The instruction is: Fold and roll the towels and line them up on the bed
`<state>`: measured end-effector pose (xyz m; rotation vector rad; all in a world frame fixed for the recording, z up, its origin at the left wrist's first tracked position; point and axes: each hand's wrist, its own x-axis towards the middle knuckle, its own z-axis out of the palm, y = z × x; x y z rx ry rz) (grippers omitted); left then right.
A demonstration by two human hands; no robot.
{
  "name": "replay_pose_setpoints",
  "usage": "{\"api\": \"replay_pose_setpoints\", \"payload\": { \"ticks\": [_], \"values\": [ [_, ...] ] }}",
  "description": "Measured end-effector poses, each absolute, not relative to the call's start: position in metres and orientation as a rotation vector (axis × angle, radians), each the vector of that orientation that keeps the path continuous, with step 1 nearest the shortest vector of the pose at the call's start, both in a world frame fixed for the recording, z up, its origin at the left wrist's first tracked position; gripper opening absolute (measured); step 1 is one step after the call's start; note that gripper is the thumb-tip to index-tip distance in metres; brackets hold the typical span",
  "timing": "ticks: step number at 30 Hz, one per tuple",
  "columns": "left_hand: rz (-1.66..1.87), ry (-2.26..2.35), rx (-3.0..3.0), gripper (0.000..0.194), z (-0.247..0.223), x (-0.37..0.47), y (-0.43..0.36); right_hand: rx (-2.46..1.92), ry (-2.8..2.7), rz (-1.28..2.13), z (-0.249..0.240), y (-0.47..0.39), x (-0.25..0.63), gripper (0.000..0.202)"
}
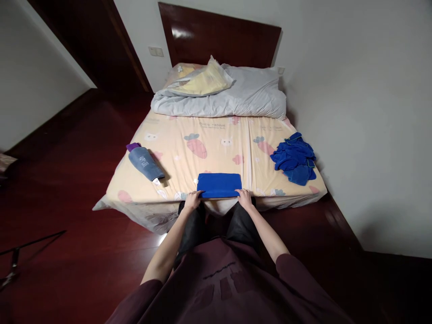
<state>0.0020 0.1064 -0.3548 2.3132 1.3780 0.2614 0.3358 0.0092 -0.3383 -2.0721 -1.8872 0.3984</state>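
A blue cloth, folded into a flat rectangle, lies at the front edge of the bed. My left hand pinches its near left corner, and my right hand pinches the near right corner. A small white tag shows at the cloth's left side. Further right on the bed is a crumpled heap of blue cloths. To the left lies a rolled grey-blue cloth with white lettering, beside a purple cloth.
The bed has a cream sheet with carrot prints. At its head lie a grey quilt and a yellow pillow, before a dark wooden headboard. A thin black stand is on the floor at left.
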Motion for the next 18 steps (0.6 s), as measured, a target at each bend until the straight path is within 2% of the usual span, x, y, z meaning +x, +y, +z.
{"api": "replay_pose_setpoints", "payload": {
  "ticks": [4,8,13,18],
  "values": [
    [0.421,1.362,2.026,0.051,-0.355,-0.006,0.121,-1.910,-1.649,0.645,-0.341,0.021,0.356,0.051],
    [0.630,1.293,1.707,0.035,-0.359,-0.010,0.123,-1.708,-1.430,0.804,-0.351,0.025,0.368,0.038],
    [0.754,1.263,1.561,0.038,-0.367,-0.011,0.119,-1.662,-1.232,0.860,-0.365,0.025,0.369,0.029],
    [0.822,1.281,1.515,0.045,-0.372,-0.012,0.121,-1.618,-1.119,0.893,-0.376,0.029,0.369,0.043]
  ]
}}
